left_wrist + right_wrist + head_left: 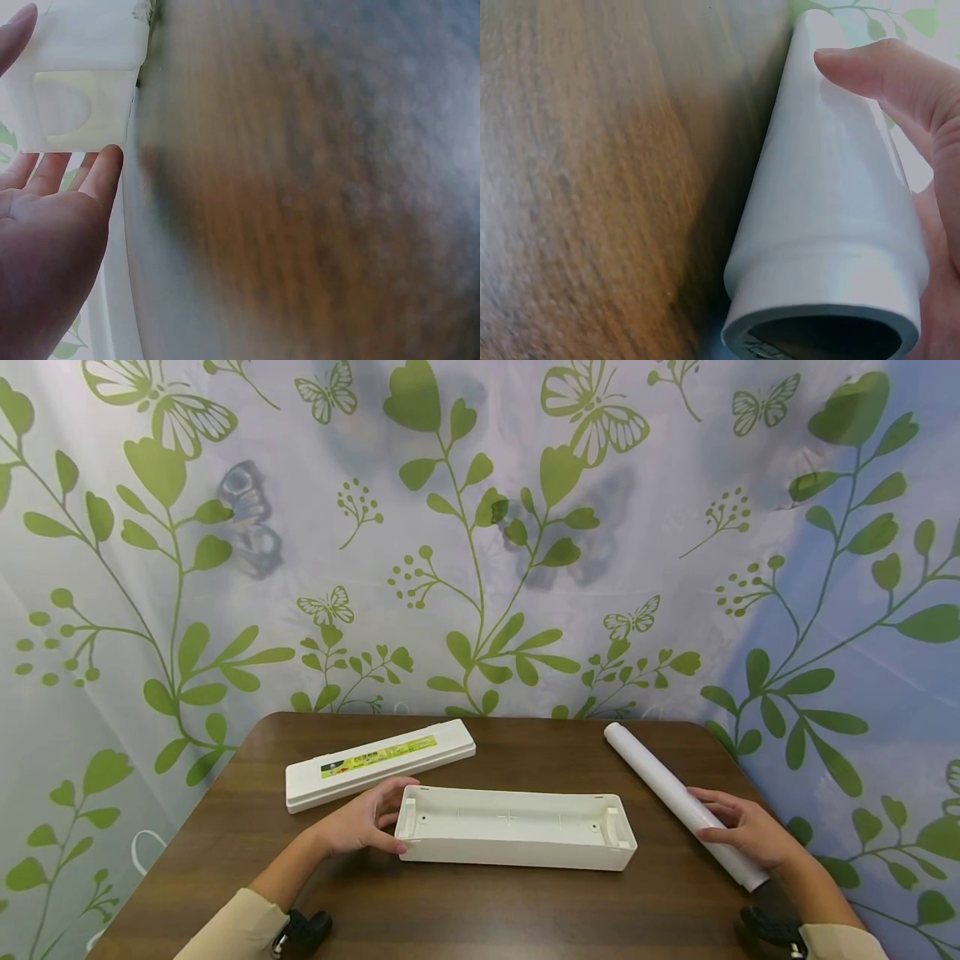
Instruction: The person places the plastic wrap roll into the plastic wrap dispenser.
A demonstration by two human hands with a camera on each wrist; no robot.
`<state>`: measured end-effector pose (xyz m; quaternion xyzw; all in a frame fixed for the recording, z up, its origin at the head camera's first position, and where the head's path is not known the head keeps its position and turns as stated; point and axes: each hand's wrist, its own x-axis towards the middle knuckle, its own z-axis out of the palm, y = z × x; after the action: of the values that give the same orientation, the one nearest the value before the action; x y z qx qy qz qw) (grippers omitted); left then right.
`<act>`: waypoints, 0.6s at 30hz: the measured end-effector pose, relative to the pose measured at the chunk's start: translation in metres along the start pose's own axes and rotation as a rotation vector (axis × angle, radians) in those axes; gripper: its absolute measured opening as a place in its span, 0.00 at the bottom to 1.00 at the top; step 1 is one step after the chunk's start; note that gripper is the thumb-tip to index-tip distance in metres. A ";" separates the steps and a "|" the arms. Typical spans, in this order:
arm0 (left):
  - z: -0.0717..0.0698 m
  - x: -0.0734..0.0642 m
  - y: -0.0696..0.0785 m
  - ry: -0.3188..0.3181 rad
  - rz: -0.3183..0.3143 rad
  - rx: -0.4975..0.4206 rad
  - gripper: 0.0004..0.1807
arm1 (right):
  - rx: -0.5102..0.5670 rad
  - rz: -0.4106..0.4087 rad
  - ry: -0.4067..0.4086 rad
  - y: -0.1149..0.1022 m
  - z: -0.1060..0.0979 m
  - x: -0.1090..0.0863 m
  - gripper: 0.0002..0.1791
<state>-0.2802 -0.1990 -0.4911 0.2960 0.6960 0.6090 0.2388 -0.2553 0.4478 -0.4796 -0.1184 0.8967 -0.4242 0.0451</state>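
Observation:
In the head view, a long white plastic box (517, 853) lies open side up at the middle of the table, its inside bare except for end fittings. My left hand (367, 818) grips its left end, thumb at the front corner and fingers behind. The left wrist view shows the box end (82, 45) between thumb and fingers. At the right, a white roll of plastic wrap (667, 789) lies slanted. My right hand (750, 831) holds its near part, thumb on top. The roll's hollow core end (825, 334) faces the right wrist camera.
A white lid (442, 745) with a yellow-green label lies behind the box at the left. The brown wooden table (540, 914) ends at a patterned curtain (480, 568). A white cable (142, 852) hangs beyond the left table edge.

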 end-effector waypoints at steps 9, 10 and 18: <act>0.001 -0.001 0.002 0.005 -0.012 0.012 0.52 | -0.052 -0.017 0.043 0.003 0.002 0.002 0.37; 0.001 -0.001 0.002 0.006 -0.013 0.014 0.52 | -0.058 -0.022 0.051 0.003 0.002 0.002 0.37; 0.001 -0.001 0.002 -0.003 -0.018 0.019 0.52 | -0.119 -0.082 0.111 0.000 0.006 0.002 0.36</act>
<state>-0.2784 -0.1985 -0.4891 0.2930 0.7042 0.5997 0.2421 -0.2564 0.4427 -0.4838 -0.1336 0.9159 -0.3774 -0.0294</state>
